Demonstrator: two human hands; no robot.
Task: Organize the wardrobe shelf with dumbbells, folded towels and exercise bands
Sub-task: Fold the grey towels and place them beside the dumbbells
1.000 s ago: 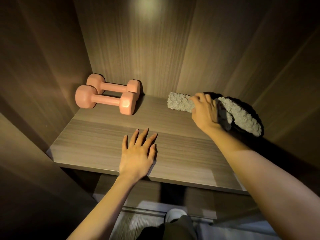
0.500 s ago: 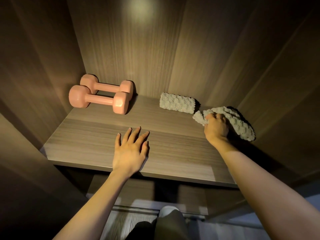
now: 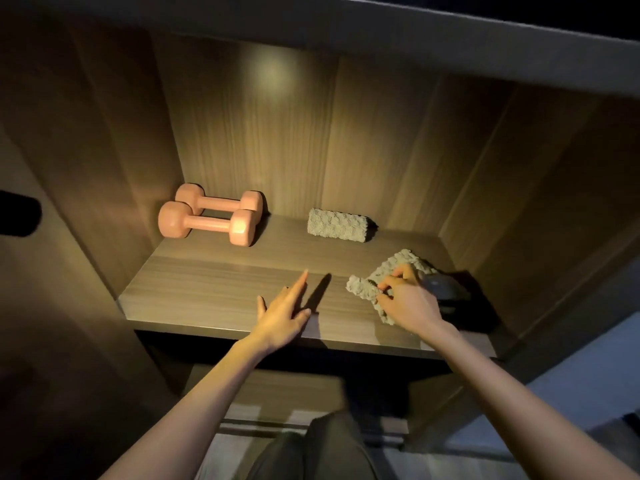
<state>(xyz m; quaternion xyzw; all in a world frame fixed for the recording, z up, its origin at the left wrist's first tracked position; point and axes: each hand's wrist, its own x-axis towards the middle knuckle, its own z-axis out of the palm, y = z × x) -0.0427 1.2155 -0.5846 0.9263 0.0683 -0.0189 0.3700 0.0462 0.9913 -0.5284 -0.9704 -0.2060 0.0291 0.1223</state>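
**Head view: right hand gathers the loose towel at the shelf's front right**

Head view looks down into a wooden wardrobe, whose single shelf (image 3: 214, 289) fills the middle of the picture. Two pink dumbbells (image 3: 211, 218) lie side by side at about 10 o'clock in the back left corner, long axes running left to right and touching or nearly so. A folded towel (image 3: 337, 225) sits against the back wall at about 1 o'clock, its long axis also left to right.

A second, unfolded towel (image 3: 398, 268) lies crumpled at about 3 o'clock, near the front right edge, with something dark (image 3: 446, 289) just beside it that I cannot identify. The right hand (image 3: 407, 299) rests on this towel, fingers curled and pinching its near edge. The left hand (image 3: 284, 311) holds nothing; it is open, fingers straight, edge-on above the shelf's front lip at 6 o'clock.

The loose towel lies right under the right hand and toward 3 o'clock from the left, so the right hand is plainly nearer. Folding likely comes next, and the free left hand would need to reach rightward to help. No exercise bands can be made out.
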